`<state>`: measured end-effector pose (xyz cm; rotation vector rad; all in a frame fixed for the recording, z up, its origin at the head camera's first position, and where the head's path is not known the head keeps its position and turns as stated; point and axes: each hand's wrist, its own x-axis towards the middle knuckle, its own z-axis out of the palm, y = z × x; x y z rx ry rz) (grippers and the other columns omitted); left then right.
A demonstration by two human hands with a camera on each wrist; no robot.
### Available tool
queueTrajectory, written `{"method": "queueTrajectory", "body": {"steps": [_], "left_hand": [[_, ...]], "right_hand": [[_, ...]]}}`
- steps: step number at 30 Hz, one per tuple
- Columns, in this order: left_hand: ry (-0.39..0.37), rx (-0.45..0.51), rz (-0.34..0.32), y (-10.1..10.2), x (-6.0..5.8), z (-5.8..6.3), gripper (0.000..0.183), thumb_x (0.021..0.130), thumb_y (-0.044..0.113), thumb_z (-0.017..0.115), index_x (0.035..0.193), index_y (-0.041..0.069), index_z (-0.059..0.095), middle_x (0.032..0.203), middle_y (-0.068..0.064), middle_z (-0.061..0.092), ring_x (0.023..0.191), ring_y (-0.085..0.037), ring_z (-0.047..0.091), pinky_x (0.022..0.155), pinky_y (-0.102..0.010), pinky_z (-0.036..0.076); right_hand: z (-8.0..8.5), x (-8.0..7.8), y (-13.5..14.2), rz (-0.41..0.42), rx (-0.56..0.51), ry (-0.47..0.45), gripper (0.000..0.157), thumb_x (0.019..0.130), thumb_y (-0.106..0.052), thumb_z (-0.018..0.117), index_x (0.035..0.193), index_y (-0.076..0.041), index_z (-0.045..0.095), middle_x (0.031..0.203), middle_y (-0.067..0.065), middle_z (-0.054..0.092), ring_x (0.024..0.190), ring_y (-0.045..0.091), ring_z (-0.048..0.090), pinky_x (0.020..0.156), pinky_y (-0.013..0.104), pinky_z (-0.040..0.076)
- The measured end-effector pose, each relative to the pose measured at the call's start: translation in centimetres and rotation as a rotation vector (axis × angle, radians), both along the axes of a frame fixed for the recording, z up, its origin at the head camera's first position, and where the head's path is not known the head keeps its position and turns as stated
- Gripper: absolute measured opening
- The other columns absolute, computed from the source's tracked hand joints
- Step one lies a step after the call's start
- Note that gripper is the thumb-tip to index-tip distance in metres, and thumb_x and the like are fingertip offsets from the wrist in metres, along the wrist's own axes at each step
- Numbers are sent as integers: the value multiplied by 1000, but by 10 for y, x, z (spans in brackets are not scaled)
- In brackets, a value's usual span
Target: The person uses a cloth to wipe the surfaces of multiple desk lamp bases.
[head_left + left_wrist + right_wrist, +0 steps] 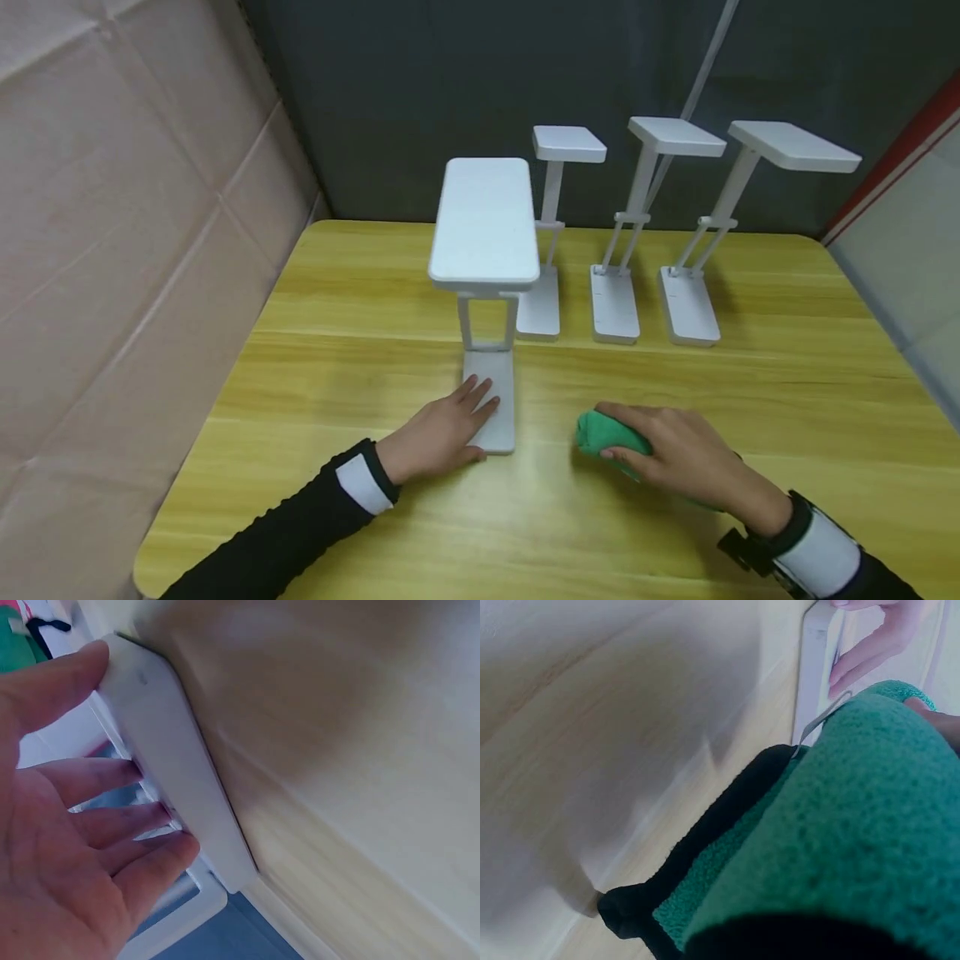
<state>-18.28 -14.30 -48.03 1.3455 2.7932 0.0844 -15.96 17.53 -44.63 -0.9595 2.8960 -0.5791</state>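
A white folding desk lamp stands in the middle of the wooden table, its flat head raised above its base. My left hand rests on that base with fingers spread fairly straight. In the left wrist view, the thumb touches the front end of the base and the fingertips lie along its upper edge. To the right, my right hand grips a folded green cloth just over the table. The right wrist view shows the cloth close up, with dark edging and a small pale tag.
Three more white lamps, a left one, a middle one and a right one, stand in a row at the back of the table. Behind them hangs a dark curtain. Pale padded wall borders the left side.
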Motion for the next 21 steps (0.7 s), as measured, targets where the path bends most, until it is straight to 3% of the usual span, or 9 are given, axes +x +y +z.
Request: {"method": "queueTrajectory", "body": {"steps": [7, 13, 21], "left_hand": [[-187, 19, 115, -28, -17, 2, 66, 80, 24, 67, 133, 1, 35, 142, -21, 26, 130, -36, 21, 97, -42, 36], [-234, 38, 165, -39, -40, 1, 67, 78, 19, 69, 133, 0, 35, 143, -21, 23, 131, -36, 18, 103, -44, 28], [-277, 24, 198, -36, -78, -6, 69, 75, 16, 71, 133, 3, 37, 144, -18, 22, 132, -34, 17, 106, -44, 22]], "right_hand": [[-2, 3, 3, -19, 12, 6, 50, 83, -50, 57, 124, -22, 51, 100, -3, 63, 72, 0, 52, 52, 23, 42], [-5, 4, 6, -25, 26, 6, 50, 83, -51, 57, 123, -21, 53, 98, -3, 63, 70, -1, 51, 52, 24, 41], [-12, 10, 16, -62, 32, -6, 51, 83, -52, 57, 122, -20, 53, 99, -4, 63, 72, 0, 52, 53, 26, 42]]}}
